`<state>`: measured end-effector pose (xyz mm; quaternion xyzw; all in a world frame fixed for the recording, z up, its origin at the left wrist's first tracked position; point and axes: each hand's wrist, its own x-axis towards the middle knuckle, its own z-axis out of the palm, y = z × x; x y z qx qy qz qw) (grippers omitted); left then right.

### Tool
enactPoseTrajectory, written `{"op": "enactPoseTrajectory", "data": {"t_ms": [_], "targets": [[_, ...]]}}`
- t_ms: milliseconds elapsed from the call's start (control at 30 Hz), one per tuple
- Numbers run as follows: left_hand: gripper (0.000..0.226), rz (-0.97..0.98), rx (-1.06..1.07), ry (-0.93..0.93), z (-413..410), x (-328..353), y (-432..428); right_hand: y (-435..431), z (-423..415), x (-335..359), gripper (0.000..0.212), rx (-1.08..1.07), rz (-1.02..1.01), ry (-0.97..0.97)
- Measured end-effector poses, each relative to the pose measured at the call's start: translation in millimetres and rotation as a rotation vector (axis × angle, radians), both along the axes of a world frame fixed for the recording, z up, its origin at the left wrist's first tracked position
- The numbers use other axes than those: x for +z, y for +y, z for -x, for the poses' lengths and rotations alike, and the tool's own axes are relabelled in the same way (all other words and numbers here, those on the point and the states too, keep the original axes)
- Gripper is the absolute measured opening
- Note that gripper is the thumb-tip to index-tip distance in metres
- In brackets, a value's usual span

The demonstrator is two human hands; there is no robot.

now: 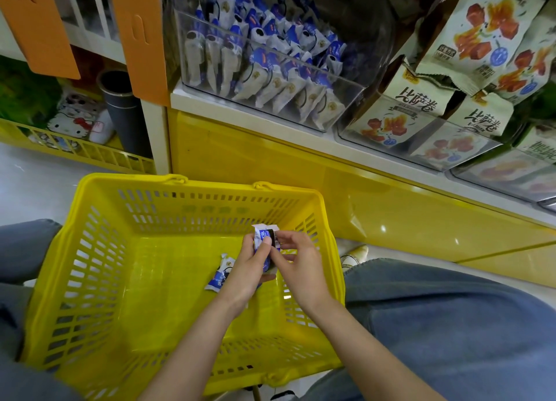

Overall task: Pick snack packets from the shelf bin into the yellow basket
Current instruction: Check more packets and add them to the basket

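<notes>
Snack packet [261,235] pinched by left hand [245,275] and right hand [296,262] over yellow basket [99,208]

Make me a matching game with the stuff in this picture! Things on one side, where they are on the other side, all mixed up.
Things:
1. basket
2. held packet
3. loose packet
4. clear bin

Places:
A. on the shelf
B. between the person's legs
C. lying on the basket's bottom
D. pinched by the left hand and right hand, over the basket

Pairs: 1-B, 2-D, 3-C, 4-A
</notes>
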<state>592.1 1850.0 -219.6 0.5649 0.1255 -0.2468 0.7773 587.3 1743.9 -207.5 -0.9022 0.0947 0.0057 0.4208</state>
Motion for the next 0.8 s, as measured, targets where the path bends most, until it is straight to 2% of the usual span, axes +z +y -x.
{"op": "enactPoseTrajectory", "data": {"t_ms": [200, 300, 567, 800], "targets": [[0.02, -0.047, 0.014, -0.012, 1, 0, 0, 5, -3, 4, 0.018, 0.041, 0.163, -0.03], [0.015, -0.07, 0.048, -0.036, 0, 0, 0, 8, -3, 4, 0.021, 0.026, 0.153, 0.0], [0.011, -0.313, 0.06, -0.173, 1, -4, 0, 7, -8, 8, 0.02, 0.034, 0.2, 0.039], [0.005, -0.366, 0.026, -0.2, -6, -11, 7, 7, -12, 6, 0.02, -0.001, 0.166, 0.019]]}}
